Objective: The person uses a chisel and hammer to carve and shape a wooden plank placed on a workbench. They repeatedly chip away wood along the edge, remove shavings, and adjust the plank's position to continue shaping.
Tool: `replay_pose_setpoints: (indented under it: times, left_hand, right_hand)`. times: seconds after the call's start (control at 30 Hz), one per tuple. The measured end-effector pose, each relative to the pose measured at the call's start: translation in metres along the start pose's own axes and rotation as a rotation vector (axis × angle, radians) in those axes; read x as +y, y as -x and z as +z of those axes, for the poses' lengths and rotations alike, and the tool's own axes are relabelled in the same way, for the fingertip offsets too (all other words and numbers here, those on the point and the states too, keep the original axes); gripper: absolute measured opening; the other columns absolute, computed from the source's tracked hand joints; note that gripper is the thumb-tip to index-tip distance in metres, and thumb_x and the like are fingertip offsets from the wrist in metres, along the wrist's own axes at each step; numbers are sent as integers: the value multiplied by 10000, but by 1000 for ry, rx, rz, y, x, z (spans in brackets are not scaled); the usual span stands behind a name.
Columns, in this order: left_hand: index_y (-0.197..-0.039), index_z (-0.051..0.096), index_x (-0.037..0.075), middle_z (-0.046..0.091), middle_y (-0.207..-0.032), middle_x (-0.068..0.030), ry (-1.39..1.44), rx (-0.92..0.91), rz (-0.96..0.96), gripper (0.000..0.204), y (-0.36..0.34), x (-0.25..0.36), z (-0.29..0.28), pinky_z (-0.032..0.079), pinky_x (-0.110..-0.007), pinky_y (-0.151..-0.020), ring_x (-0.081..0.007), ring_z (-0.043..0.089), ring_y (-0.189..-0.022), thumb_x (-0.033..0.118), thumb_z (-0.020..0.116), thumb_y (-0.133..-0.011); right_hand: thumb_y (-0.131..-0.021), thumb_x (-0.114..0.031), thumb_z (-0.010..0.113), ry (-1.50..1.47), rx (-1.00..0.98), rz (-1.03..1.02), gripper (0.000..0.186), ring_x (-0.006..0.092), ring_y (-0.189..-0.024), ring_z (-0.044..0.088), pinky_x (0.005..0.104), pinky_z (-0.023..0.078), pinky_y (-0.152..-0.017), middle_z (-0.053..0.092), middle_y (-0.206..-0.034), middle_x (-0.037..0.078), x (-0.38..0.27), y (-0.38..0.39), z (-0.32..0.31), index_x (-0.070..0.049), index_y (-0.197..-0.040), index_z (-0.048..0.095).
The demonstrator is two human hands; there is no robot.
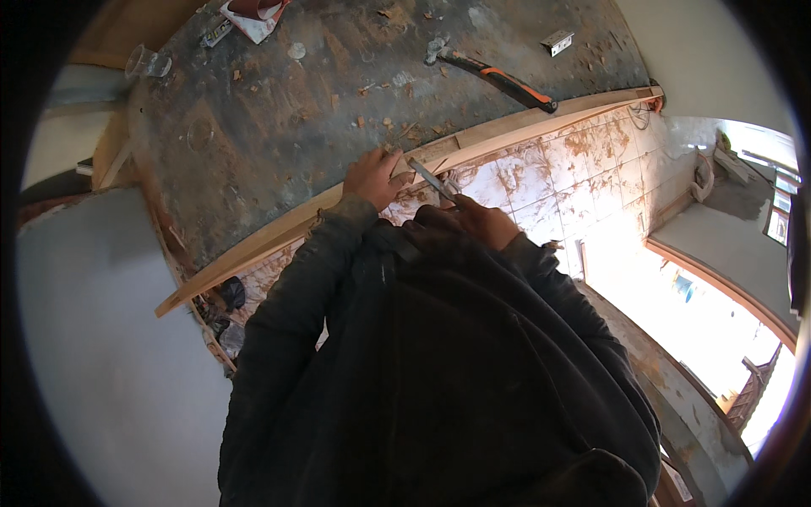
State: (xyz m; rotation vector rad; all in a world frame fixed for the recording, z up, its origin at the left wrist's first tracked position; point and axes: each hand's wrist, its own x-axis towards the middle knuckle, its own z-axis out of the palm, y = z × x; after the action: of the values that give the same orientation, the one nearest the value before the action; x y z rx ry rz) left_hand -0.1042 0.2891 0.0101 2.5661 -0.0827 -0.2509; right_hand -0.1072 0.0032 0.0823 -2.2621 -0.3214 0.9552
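Note:
A long pale strip of wood (541,128) lies along the near edge of the dark workbench. My left hand (372,179) rests on it with the fingers stretched out, close to the chisel tip. In my right hand (487,223) is a chisel (431,177), its handle hidden by my fingers. The metal blade points away and to the left, with its tip at the strip beside a shallow cut-out (439,145). Further off on the bench lies a claw hammer (498,80) with a black and orange handle.
A metal hinge (557,42) lies at the bench's far right. Wood chips are scattered across the worn bench top (279,135). A clear plastic cup (148,62) and a red-and-white piece (255,19) sit at the far left. Dusty floor tiles (583,160) show below the strip.

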Motion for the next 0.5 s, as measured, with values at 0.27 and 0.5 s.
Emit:
replay_pose_setpoints:
  times: [0.27,0.5]
  left_hand:
    - [-1439,530,132,565,-1249,-128,-34,-21,13,598,2,-3,5,411,-486,-958,-334,520,-1185,468,605,-950]
    - [-1407,554,95,601,-1203,-163,-60,-15,39,571,4,-1,-2,450,-496,-944,-369,561,-1129,406,638,-935]
  right_hand:
    - [-992,-347,571,-63,78,32,386,482,-912,671,543,525,-784,689,-916,284,7,-3,30,-173,-1335,537]
    - [-992,-338,584,-11,112,109,315,462,-897,676,511,530,-756,691,-912,258,-11,-2,48,-147,-1242,559]
